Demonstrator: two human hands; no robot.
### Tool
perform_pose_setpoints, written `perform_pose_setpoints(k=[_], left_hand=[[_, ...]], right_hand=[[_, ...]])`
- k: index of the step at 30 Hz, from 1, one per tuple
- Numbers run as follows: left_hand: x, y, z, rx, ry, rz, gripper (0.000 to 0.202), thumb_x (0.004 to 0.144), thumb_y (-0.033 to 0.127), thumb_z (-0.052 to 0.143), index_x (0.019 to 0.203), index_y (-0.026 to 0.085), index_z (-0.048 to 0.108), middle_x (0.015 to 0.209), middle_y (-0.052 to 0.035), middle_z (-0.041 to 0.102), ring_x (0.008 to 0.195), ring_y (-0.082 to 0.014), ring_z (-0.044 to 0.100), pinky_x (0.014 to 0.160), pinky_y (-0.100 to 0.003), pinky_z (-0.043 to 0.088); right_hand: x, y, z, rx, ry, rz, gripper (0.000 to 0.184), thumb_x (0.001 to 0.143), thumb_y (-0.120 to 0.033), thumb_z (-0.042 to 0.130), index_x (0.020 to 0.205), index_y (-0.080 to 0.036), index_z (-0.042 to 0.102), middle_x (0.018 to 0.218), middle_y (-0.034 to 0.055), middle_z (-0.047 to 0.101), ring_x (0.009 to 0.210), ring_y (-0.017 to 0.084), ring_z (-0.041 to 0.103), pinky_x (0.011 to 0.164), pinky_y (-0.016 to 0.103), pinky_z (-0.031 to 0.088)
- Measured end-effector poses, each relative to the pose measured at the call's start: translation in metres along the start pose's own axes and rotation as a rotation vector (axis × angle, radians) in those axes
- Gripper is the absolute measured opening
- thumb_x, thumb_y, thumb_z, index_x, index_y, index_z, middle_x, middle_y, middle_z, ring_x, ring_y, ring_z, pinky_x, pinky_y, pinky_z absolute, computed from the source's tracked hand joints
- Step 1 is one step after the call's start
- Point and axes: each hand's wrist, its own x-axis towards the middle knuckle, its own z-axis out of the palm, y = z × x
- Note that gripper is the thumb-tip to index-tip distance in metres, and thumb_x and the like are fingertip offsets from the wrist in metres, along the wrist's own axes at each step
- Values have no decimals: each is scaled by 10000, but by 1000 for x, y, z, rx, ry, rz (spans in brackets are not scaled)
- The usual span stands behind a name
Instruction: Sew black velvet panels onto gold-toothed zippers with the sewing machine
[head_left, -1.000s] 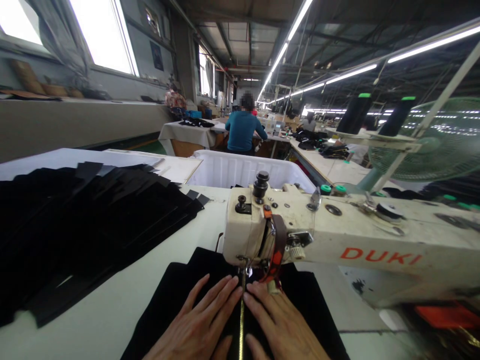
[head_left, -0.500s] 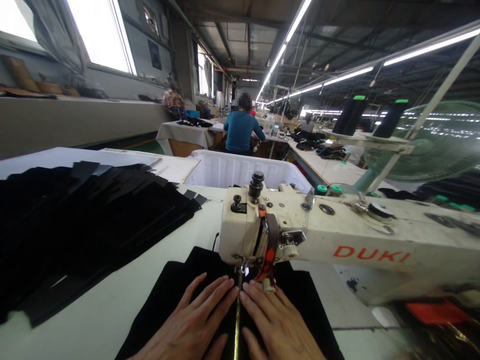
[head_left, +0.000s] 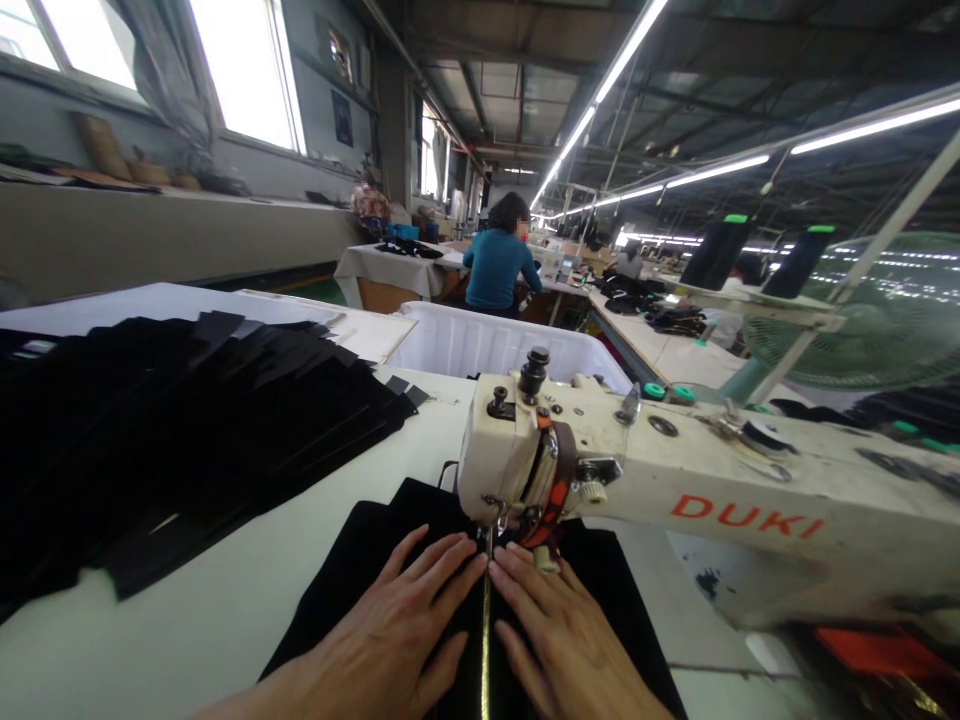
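Observation:
Black fabric (head_left: 360, 555) lies flat under the head of a cream sewing machine (head_left: 491, 440) marked DUKI. Down its middle runs a gold zipper (head_left: 486, 640), leading straight up to the presser foot (head_left: 491, 535). My left hand (head_left: 409, 610) rests flat on the fabric just left of the zipper, fingers stretched out and pointing at the foot. On the other side my right hand (head_left: 555, 620) lies flat too, its fingertips close to the zipper and the foot. The needle point is too small to make out.
A wide pile of black fabric pieces (head_left: 187, 430) covers the table's left side. Behind the machine stands a white plastic bin (head_left: 502, 340). Thread cones (head_left: 716, 255) and a green fan (head_left: 885, 310) are at right. A person in a blue top (head_left: 495, 270) sits ahead.
The camera view has shifted, so the scene sits a little further right. Both hands stay flat beside the zipper, and the fabric seems slightly further under the machine head.

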Motion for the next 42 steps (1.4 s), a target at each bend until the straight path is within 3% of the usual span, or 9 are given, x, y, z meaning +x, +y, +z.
perform_pose_setpoints(k=[8,20,24,27,29,33,36,39,42], left_hand=[[1,-3,-1,-130,-5,-31,636,926,245,551,1512,270,303,1500,-46,449,1379,-263,413,1141,-563,329],[2,-7,-3,-136,-74,-29,530,995,311,482,1501,257,334,1532,-94,394,1438,-259,300,1169,-580,213],[-25,21,-15,-113,-56,-65,545,1023,413,429,1520,239,289,1593,-113,249,1465,-297,197,1145,-611,230],[-57,58,-19,-106,-46,-28,935,831,587,668,1539,162,229,1580,-166,254,1455,-351,205,1138,-596,271],[-75,77,-15,-82,-11,-2,1044,765,523,754,1547,127,186,1563,-185,287,1442,-373,239,1137,-604,271],[-91,82,-8,-124,81,-6,603,943,167,519,1512,164,317,1509,-123,423,1401,-284,368,1146,-517,314],[-90,66,-16,-309,89,-151,393,1019,226,427,1404,254,501,1411,-40,557,1318,-224,497,1104,-443,399],[-86,56,-31,-468,8,-258,370,1044,322,398,1392,288,516,1415,-5,553,1305,-207,512,1105,-428,396],[-82,56,-40,-479,-28,-230,362,1043,314,394,1374,282,540,1428,-3,539,1347,-215,459,1135,-460,339]], right_hand=[[0,3,0,27,0,-13,360,1025,-302,391,1296,-166,584,1294,32,638,1180,155,611,1047,314,472],[-7,-5,7,130,-267,179,461,957,-218,528,1415,-183,477,1440,81,510,1342,240,451,1144,488,363],[-16,-22,-4,160,-258,287,460,920,-172,570,1376,-151,516,1407,127,530,1318,266,471,1127,508,379],[-31,-42,-17,244,-233,361,395,926,-170,559,1319,-133,561,1358,140,560,1283,263,500,1112,499,401],[-42,-54,-25,312,-210,381,363,934,-170,538,1295,-159,573,1343,119,569,1280,245,499,1121,489,390],[-55,-73,-37,382,-214,365,491,875,-236,635,1348,-182,515,1370,112,539,1317,255,456,1150,511,333],[-56,-80,-38,380,-215,324,624,819,-357,729,1368,-179,492,1362,115,543,1307,268,460,1166,521,291],[-54,-82,-35,345,-204,270,517,882,-351,669,1346,-192,508,1304,90,583,1255,236,495,1171,494,279],[-53,-82,-34,311,-210,219,439,926,-293,603,1337,-172,508,1269,88,596,1222,222,509,1165,457,296]])
